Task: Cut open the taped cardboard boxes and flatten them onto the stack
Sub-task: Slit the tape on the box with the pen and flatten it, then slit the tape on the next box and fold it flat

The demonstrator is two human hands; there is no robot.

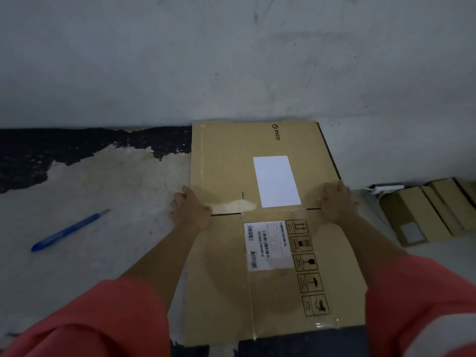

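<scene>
A brown cardboard box [226,163] with a PICO logo, a white label and a barcode sticker lies flat on the floor against the wall. My left hand [189,207] grips its left edge at the middle seam. My right hand [334,202] grips the right edge at the same seam, fingers curled over the cardboard. Clear tape runs along the near panel. A blue utility knife [69,230] lies on the floor to the left, apart from both hands.
Several flattened brown boxes [432,210] lie stacked at the right by the wall, with a white power strip [386,188] behind them. The grey wall [231,60] stands just beyond the box. The floor [108,176] has peeling pale and dark patches.
</scene>
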